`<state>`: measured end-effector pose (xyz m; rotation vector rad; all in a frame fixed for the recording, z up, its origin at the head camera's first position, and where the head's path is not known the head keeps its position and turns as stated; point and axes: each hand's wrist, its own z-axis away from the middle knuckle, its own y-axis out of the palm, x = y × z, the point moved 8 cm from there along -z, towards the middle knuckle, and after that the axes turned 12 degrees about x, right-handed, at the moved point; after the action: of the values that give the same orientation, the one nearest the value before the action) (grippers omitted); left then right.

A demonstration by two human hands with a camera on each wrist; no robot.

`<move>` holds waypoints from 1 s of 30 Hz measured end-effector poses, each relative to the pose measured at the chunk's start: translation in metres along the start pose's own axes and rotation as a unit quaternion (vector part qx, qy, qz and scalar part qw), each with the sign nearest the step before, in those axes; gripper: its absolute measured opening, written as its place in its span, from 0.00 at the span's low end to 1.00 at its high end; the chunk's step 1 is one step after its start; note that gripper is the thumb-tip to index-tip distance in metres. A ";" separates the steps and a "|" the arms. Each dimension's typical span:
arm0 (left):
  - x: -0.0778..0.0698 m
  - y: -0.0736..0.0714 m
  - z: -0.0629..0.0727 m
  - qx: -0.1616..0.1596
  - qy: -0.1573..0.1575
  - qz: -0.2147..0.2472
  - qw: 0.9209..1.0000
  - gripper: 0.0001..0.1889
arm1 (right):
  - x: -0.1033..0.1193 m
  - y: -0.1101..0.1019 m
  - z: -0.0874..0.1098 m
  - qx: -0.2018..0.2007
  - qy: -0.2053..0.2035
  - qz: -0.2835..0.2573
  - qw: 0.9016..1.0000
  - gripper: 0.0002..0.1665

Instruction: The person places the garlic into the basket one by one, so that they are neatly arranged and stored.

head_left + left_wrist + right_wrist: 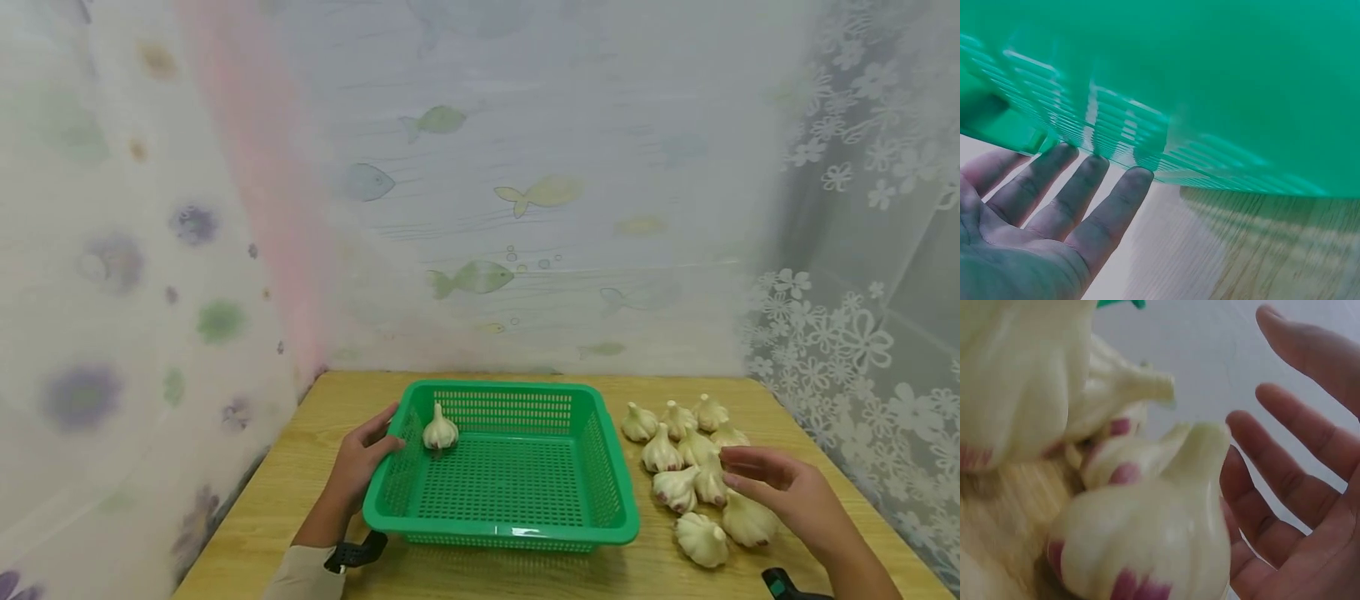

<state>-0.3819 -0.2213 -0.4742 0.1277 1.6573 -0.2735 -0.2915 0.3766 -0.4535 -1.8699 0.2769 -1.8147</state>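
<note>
A green plastic basket [498,537] stands on the table with one garlic bulb [440,432] inside, by its left wall. My left hand [358,467] holds the basket's left side, thumb over the rim. In the left wrist view its fingers [1094,231] reach fairly straight to the slotted outer wall; the thumb does not show clearly there. To the right of the basket lies a group of several whitish garlic bulbs [678,487] with purple patches. My right hand [787,492] hovers over the near right bulbs, fingers apart and holding nothing. A garlic bulb [1147,544] is close beside its fingers.
The wooden table [292,475] runs back to a pale curtain [555,275] printed with fish. Flowered sheets hang along the left and right sides. A dark wrist strap [360,552] is on the left wrist.
</note>
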 end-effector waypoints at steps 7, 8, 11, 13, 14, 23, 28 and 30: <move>-0.001 0.002 -0.001 0.008 0.010 0.010 1.000 0.35 | -0.020 -0.005 0.004 0.016 0.016 -0.009 1.000 0.32; -0.001 0.003 -0.002 0.011 0.011 0.013 1.000 0.35 | -0.022 -0.006 0.006 0.017 0.016 -0.008 1.000 0.32; 0.001 0.006 -0.004 0.019 0.013 0.016 1.000 0.35 | -0.028 -0.009 0.009 0.024 0.021 -0.016 0.999 0.32; 0.002 0.005 -0.003 0.016 0.011 0.016 1.000 0.35 | -0.032 -0.009 0.010 0.034 0.030 -0.025 0.999 0.32; 0.002 0.004 -0.003 0.013 0.010 0.015 1.000 0.35 | -0.035 -0.010 0.009 0.039 0.036 -0.032 0.998 0.33; 0.002 0.001 0.000 0.007 0.007 0.014 1.000 0.34 | -0.059 -0.009 0.008 0.088 0.079 -0.059 0.991 0.32; 0.000 0.001 0.000 0.006 0.007 0.013 1.000 0.35 | -0.063 -0.006 0.007 0.116 0.066 -0.062 0.989 0.32; -0.001 0.001 0.000 0.009 0.008 0.015 1.000 0.35 | -0.063 -0.005 0.007 0.136 0.057 -0.063 0.987 0.32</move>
<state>-0.3811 -0.2202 -0.4733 0.1676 1.6677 -0.2656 -0.2907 0.4128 -0.5060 -1.6293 -0.0496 -1.9387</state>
